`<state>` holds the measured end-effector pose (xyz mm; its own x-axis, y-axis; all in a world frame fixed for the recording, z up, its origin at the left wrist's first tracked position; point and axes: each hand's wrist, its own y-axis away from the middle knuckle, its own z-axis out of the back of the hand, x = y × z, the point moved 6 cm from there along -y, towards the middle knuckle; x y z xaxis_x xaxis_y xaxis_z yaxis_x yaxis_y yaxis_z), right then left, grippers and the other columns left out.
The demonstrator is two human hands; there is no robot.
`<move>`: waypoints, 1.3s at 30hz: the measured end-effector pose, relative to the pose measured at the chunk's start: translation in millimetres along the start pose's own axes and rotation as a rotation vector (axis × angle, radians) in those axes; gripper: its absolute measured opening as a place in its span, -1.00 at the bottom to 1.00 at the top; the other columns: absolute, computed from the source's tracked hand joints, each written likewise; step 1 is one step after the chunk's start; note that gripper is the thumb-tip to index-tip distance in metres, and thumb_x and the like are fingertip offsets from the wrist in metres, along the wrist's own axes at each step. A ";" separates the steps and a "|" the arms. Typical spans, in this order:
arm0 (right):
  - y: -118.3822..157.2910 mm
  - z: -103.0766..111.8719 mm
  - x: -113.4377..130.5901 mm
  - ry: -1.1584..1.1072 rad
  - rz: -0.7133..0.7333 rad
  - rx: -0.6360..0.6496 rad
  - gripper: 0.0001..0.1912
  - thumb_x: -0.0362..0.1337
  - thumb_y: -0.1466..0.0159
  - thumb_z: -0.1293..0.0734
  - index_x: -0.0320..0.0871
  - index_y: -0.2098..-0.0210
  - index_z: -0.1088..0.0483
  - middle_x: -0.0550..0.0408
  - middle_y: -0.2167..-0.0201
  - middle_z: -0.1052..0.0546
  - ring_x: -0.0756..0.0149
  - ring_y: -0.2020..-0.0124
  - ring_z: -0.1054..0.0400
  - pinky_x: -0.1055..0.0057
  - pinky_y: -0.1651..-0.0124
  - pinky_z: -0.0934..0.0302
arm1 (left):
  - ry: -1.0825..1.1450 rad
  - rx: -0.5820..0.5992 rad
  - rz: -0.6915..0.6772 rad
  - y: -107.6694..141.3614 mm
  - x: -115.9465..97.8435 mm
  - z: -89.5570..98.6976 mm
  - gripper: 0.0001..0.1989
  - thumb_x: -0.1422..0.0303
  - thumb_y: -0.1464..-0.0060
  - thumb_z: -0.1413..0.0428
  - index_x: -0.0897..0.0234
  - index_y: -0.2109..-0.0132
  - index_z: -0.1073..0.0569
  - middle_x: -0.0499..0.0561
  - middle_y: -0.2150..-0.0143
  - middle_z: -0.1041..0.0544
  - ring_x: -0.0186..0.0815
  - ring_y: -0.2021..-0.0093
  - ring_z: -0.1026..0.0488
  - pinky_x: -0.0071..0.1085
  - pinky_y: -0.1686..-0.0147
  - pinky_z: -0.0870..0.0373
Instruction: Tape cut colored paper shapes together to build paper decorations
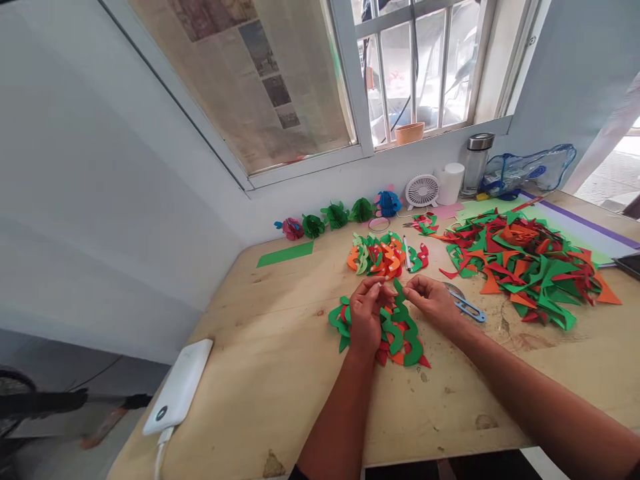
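Note:
A green wavy paper cutout (413,341) stretches up from a small pile of cut paper (391,333) to between my hands. My right hand (431,298) pinches at the upper edge of this cutout with thumb and forefinger. Just left of it, my left hand (367,313) is curled over the pile, its thumb and forefinger pressed together; whatever sits in that pinch is too small to make out. Red, orange and green pieces show beneath both hands. A light blue utility knife (470,308) lies by my right wrist, next to a partly hidden round object (454,291).
Beyond my hands are wavy cutouts (377,255) and a white pen (406,253). Paper scraps (530,260) heap on the right. Paper figures (335,215), a fan (422,191) and a glass bottle (477,165) line the wall. A power bank (180,383) rests at the left edge.

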<state>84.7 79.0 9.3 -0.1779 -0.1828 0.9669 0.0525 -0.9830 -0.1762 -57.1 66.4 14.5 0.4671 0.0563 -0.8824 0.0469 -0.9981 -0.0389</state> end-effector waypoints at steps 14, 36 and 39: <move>1.8 -1.4 -2.1 -0.260 -0.110 0.026 -0.69 -0.03 -0.05 -0.37 -0.14 0.51 -0.30 0.19 0.61 -0.33 0.43 0.53 -0.17 0.48 0.51 -0.07 | -0.009 0.018 0.036 -3.4 9.0 -0.5 -0.85 0.33 0.06 -0.16 0.30 0.34 -0.55 0.05 0.29 -0.52 -0.38 0.32 -0.42 -0.50 0.30 -0.36; 1.0 8.5 2.1 -0.187 -0.057 -0.073 -0.73 -0.05 -0.12 -0.31 -0.14 0.42 -0.37 0.09 0.46 -0.52 0.34 0.43 -0.35 0.40 0.35 -0.23 | 0.011 0.026 0.093 -0.2 7.6 -7.4 -0.74 0.29 0.08 -0.18 0.35 0.24 -0.59 0.15 0.20 -0.59 -0.21 0.18 -0.51 -0.34 0.12 -0.36; 1.0 10.0 1.5 -0.163 -0.046 -0.084 -0.76 -0.08 -0.13 -0.30 -0.14 0.40 -0.39 0.09 0.43 -0.52 0.34 0.41 -0.36 0.40 0.34 -0.23 | -0.039 0.046 0.064 0.4 7.4 -8.4 -0.75 0.30 0.07 -0.17 0.33 0.23 -0.59 0.14 0.20 -0.59 -0.20 0.14 -0.50 -0.32 0.08 -0.34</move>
<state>94.3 77.9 12.5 -0.0161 -0.1387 0.9902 -0.0359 -0.9896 -0.1392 -46.3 66.6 11.9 0.4330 -0.0074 -0.9014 -0.0226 -0.9997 -0.0026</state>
